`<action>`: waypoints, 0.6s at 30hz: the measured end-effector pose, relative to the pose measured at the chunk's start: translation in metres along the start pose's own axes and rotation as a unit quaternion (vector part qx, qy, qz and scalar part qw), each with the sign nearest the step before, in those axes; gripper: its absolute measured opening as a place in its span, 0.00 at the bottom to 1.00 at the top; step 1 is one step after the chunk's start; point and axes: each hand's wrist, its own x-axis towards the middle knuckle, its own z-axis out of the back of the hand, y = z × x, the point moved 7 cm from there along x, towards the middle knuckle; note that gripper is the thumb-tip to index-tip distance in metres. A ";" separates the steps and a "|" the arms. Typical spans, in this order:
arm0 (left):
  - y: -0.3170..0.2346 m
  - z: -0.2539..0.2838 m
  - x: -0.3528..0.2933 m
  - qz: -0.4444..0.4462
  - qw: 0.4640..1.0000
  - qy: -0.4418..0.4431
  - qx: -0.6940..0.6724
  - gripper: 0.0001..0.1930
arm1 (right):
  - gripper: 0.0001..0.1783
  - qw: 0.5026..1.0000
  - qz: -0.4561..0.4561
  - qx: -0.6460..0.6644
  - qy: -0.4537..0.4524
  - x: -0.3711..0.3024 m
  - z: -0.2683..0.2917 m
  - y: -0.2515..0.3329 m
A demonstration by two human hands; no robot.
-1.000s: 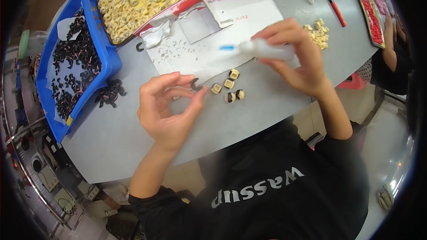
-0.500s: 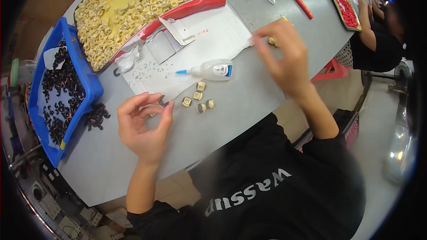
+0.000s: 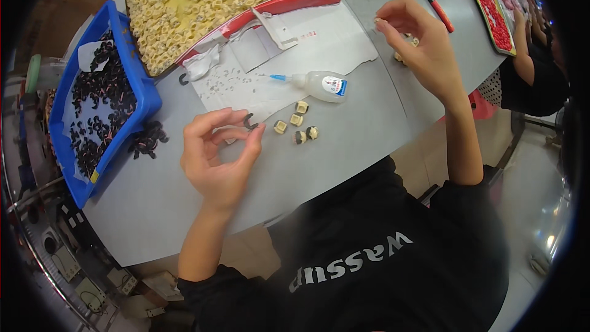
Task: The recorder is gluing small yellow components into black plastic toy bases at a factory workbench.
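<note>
My left hand [image 3: 215,163] pinches a small dark C-shaped piece [image 3: 249,122] between thumb and fingertips, just above the table. Over the right part of the table, my right hand [image 3: 427,52] is raised with thumb and forefinger pinched together. A tiny pale bit shows at those fingertips, too small to name. Several small cream-and-black square pieces [image 3: 297,120] lie right of my left hand. Beyond them, a clear squeeze bottle [image 3: 326,86] with a blue needle tip rests on its side. A few cream pieces [image 3: 399,57] are partly hidden behind my right hand.
A blue bin [image 3: 144,89] of dark curved pieces stands at left, with a loose pile [image 3: 147,139] beside it. At the back are a tray of cream pieces [image 3: 209,6], a flattened white carton [image 3: 332,27] and a red lighter-like stick [image 3: 440,14]. Another person's arm [image 3: 523,55] is at far right.
My right hand has moved farther across the table, its thumb and forefinger now plainly pinched. The left hand keeps hold of the dark C-shaped piece. The whole view has shifted.
</note>
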 end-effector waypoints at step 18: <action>-0.017 0.003 0.000 -0.154 0.985 0.029 0.073 0.25 | 0.10 0.867 0.027 0.414 0.277 0.002 -0.107 0.080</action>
